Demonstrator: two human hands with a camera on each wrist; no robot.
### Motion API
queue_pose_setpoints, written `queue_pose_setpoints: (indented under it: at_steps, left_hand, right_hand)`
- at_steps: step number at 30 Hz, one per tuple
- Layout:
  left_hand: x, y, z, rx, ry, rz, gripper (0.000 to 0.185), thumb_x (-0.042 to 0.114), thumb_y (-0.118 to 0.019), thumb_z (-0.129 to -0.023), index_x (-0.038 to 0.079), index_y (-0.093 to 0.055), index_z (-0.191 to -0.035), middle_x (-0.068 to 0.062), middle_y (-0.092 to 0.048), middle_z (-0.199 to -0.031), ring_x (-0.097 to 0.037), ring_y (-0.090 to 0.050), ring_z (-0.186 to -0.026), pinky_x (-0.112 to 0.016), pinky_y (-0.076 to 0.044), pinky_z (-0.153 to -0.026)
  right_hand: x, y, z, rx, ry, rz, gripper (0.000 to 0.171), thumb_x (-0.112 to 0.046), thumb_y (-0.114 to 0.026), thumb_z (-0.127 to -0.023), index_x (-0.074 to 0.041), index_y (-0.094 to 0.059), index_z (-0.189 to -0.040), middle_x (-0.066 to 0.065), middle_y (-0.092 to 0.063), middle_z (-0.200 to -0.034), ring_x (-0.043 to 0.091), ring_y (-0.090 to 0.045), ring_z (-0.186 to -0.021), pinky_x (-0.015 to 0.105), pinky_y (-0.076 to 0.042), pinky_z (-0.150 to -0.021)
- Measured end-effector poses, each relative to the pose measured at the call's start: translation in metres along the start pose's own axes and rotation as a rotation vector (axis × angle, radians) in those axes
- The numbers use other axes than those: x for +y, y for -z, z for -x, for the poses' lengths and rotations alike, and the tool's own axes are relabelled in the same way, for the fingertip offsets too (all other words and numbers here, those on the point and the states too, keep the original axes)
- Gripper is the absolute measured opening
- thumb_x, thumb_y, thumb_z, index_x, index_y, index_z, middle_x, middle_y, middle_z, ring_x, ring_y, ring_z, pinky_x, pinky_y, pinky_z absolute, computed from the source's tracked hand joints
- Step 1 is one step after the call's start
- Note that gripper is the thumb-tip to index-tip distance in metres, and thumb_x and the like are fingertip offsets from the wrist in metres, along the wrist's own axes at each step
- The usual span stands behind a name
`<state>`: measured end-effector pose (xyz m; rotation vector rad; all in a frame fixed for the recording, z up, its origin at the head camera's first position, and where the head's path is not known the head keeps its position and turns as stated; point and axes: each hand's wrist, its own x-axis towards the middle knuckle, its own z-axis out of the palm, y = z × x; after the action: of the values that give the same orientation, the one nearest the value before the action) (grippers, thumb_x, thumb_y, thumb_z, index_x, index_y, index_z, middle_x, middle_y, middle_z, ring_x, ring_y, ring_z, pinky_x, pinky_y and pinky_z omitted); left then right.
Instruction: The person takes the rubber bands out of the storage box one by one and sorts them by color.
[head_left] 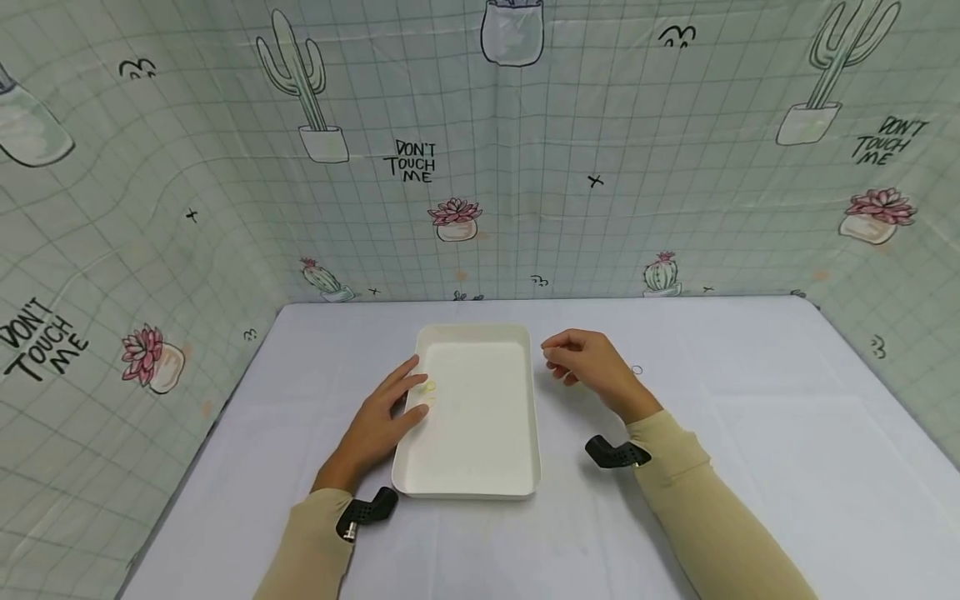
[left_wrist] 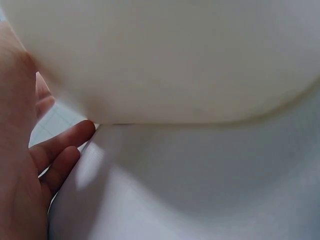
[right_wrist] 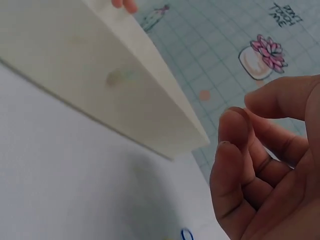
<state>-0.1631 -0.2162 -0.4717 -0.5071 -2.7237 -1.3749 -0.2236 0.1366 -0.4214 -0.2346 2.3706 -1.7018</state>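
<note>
While the counter (head_left: pixel 720 425) carries it, between the hands, the tray (head_left: pixel 480 417) shows white, shallow, rectangular, corners rounded. Left hand (head_left: pixel 379 423): relaxed, fingers spread, touching its left rim. Right hand (head_left: pixel 596 368): fingers bent beside the right rim; cannot tell whether anything is pinched. Head view alone: yellowish ring (head_left: pixel 430 387) inside tray. Right wrist view: loop (right_wrist: pixel 186 234), plainly blue.
</note>
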Motion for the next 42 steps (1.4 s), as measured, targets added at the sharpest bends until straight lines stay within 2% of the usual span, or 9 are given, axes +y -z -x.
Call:
queue_pose_setpoints:
  at_steps: [6, 15, 20, 25, 31, 38, 42]
  left_hand:
    - [0.001, 0.0, 0.003, -0.001, 0.015, 0.008, 0.052, 0.027, -0.068, -0.096, 0.011, -0.055, -0.144, 0.007, -0.029, -0.163, -0.023, -0.024, -0.149, -0.053, -0.025, -0.117]
    - [0.002, 0.0, -0.002, -0.004, 0.007, -0.008, 0.051, 0.027, -0.068, -0.096, 0.012, -0.056, -0.144, 0.01, -0.03, -0.162, -0.022, -0.025, -0.149, -0.052, -0.026, -0.116]
    - [0.001, 0.001, -0.003, -0.008, 0.011, -0.004, 0.052, 0.026, -0.068, -0.096, 0.012, -0.055, -0.144, 0.01, -0.029, -0.162, -0.021, -0.025, -0.149, -0.052, -0.026, -0.116]
    - [-0.001, 0.0, -0.003, 0.0, 0.01, -0.001, 0.051, 0.026, -0.069, -0.096, 0.013, -0.056, -0.144, 0.01, -0.03, -0.162, -0.022, -0.025, -0.149, -0.053, -0.026, -0.116]
    - [-0.002, -0.001, 0.0, -0.005, 0.041, 0.002, 0.052, 0.026, -0.068, -0.096, 0.013, -0.056, -0.144, 0.011, -0.029, -0.162, -0.021, -0.025, -0.149, -0.053, -0.025, -0.116]
    - [0.0, 0.001, -0.002, -0.003, 0.024, -0.012, 0.051, 0.026, -0.068, -0.096, 0.013, -0.056, -0.144, 0.01, -0.03, -0.162, -0.021, -0.026, -0.149, -0.053, -0.026, -0.116]
    - [0.0, 0.001, -0.004, -0.008, 0.02, -0.011, 0.051, 0.027, -0.068, -0.096, 0.013, -0.056, -0.144, 0.011, -0.029, -0.162, -0.02, -0.026, -0.149, -0.053, -0.026, -0.116]
  right_hand:
    - [-0.014, -0.016, -0.014, -0.074, 0.01, -0.016, 0.035, -0.02, -0.066, -0.095, 0.003, -0.066, -0.121, 0.013, -0.067, -0.097, 0.026, -0.064, -0.084, 0.035, -0.055, -0.074]
    - [-0.024, -0.034, -0.026, -0.101, 0.01, -0.057, 0.035, -0.016, -0.067, -0.093, 0.005, -0.065, -0.121, 0.012, -0.067, -0.096, 0.026, -0.064, -0.085, 0.036, -0.056, -0.074]
    - [-0.028, -0.045, -0.033, -0.123, 0.014, -0.066, 0.035, -0.014, -0.067, -0.093, 0.006, -0.065, -0.121, 0.018, -0.067, -0.099, 0.025, -0.064, -0.084, 0.036, -0.056, -0.074]
    - [-0.033, -0.057, -0.037, -0.138, 0.024, -0.031, 0.034, -0.015, -0.067, -0.093, 0.005, -0.066, -0.121, 0.023, -0.069, -0.105, 0.023, -0.064, -0.083, 0.034, -0.056, -0.075]
    - [-0.037, -0.07, -0.037, -0.153, 0.005, 0.0, 0.031, -0.014, -0.068, -0.092, 0.003, -0.067, -0.119, 0.019, -0.07, -0.103, 0.022, -0.065, -0.083, 0.033, -0.056, -0.075]
    - [-0.036, -0.081, -0.045, -0.151, 0.011, 0.007, 0.03, -0.014, -0.068, -0.091, 0.002, -0.069, -0.117, 0.009, -0.069, -0.094, 0.021, -0.065, -0.08, 0.033, -0.056, -0.074]
    - [-0.035, -0.085, -0.05, -0.165, 0.002, 0.02, 0.028, -0.014, -0.069, -0.091, 0.0, -0.07, -0.115, 0.011, -0.07, -0.093, 0.02, -0.065, -0.079, 0.032, -0.056, -0.073]
